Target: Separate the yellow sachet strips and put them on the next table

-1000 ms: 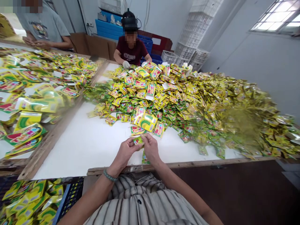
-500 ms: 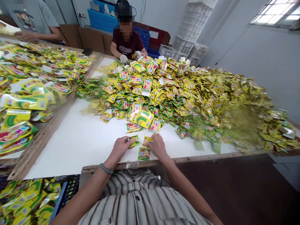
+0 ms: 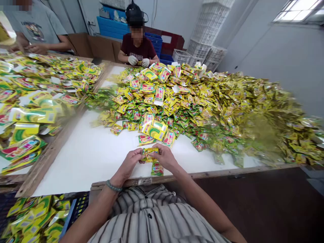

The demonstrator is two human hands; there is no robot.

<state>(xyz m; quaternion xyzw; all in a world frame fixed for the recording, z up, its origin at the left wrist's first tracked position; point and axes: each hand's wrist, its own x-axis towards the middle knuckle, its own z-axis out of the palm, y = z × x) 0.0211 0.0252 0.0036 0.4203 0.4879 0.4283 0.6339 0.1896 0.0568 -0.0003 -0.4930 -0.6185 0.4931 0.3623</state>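
Near the table's front edge my left hand (image 3: 131, 162) is closed on candy packets, its thumb and fingers pinching their left end. My right hand (image 3: 164, 156) grips the right end of the same small stack. A yellow candy packet (image 3: 151, 151) shows on top; the green packet beneath is mostly hidden. Just below my right fingers a green candy packet (image 3: 157, 168) lies flat on the white tabletop (image 3: 101, 152). Beyond my hands lie several yellow cardboard boxes (image 3: 158, 131), at the front of a large heap of yellow and green packets (image 3: 202, 104).
Wooden strips (image 3: 58, 145) border the tabletop. More boxes and packets (image 3: 32, 114) cover the left table. A blue crate (image 3: 69, 219) of boxes stands at lower left. Across the table sits a person in gloves (image 3: 138, 47); another person (image 3: 37, 30) works at far left.
My hands have come together. The yellow packet from my right hand now lies over the green one from my left, both hands holding them. The view has shifted slightly.
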